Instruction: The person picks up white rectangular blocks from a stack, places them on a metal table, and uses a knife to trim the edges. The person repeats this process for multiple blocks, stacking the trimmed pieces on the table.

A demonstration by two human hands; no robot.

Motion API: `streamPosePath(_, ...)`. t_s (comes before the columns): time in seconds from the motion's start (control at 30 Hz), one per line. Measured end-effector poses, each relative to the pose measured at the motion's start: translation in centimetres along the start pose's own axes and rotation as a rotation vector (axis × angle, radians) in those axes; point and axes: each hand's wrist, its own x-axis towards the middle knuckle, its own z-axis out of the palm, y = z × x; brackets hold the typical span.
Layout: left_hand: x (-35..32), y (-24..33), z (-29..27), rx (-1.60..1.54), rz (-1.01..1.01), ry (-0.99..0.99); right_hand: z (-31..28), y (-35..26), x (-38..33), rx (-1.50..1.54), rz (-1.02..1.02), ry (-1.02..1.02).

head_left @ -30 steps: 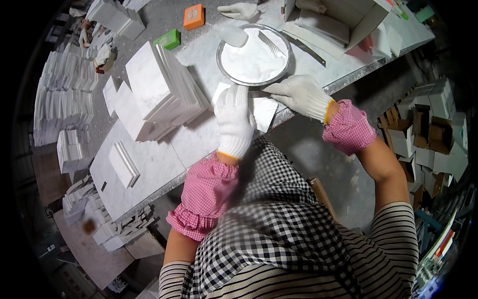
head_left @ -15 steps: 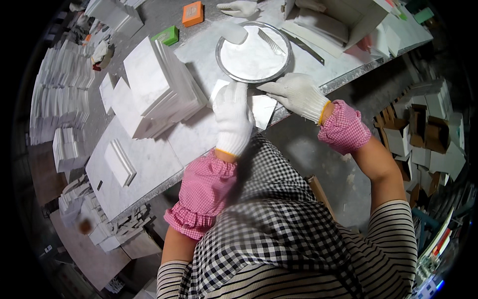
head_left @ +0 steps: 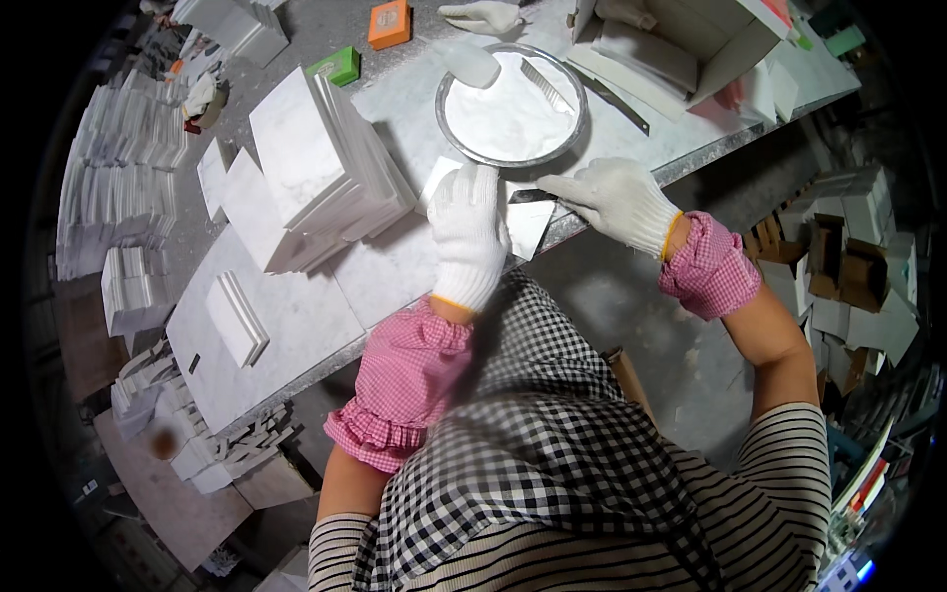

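My left hand (head_left: 466,237), in a white knit glove, rests over a flat white tile (head_left: 529,229) at the table's near edge, its fingers bent down against it. The tile shows on both sides of the glove. My right hand (head_left: 617,204), also gloved, is closed on a dark flat strip like a scraper blade (head_left: 533,195), which lies across the tile. My fingers hide its gripped end. Just beyond both hands stands a round metal bowl (head_left: 442,126) of white powder or paste (head_left: 503,123). A translucent flat piece (head_left: 473,67) and a ridged strip (head_left: 547,85) lie in it.
Left of my hands leans a stack of white tiles (head_left: 296,148); several thin tiles (head_left: 237,318) lie nearer. A long dark blade (head_left: 619,107) and an open box (head_left: 735,54) are right of the bowl. Green (head_left: 335,66) and orange (head_left: 390,24) boxes and a spare glove (head_left: 481,16) lie beyond.
My right hand has moved right and slightly nearer me, and more of the dark strip shows. My left hand stays over the tile. The whole view has shifted slightly.
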Motion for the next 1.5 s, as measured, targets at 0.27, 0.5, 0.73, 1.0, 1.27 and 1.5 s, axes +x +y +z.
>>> streamPosePath(0.27,0.0,0.0,-0.1,-0.015,-0.059,-0.052,0.7,-0.3,2.1,0.044,0.044,-0.053)
streamPosePath(0.5,0.0,0.0,-0.2,-0.023,-0.049,-0.042,-0.2,-0.4,-0.4,0.055,0.042,-0.050)
streamPosePath(0.73,-0.3,-0.2,0.2,-0.027,-0.014,-0.004,2.1,-0.6,-0.9,0.153,0.155,0.093)
streamPosePath(1.0,-0.4,-0.4,0.0,-0.003,-0.031,-0.032,1.3,-5.0,-2.8,0.143,0.317,0.066)
streamPosePath(1.27,-0.8,-0.7,1.0,-0.020,0.002,0.082,3.6,-9.9,-2.4,0.148,0.617,0.263)
streamPosePath(1.5,-0.6,-0.5,0.7,0.026,-0.020,0.017,4.1,-14.0,-3.2,0.122,0.601,0.269)
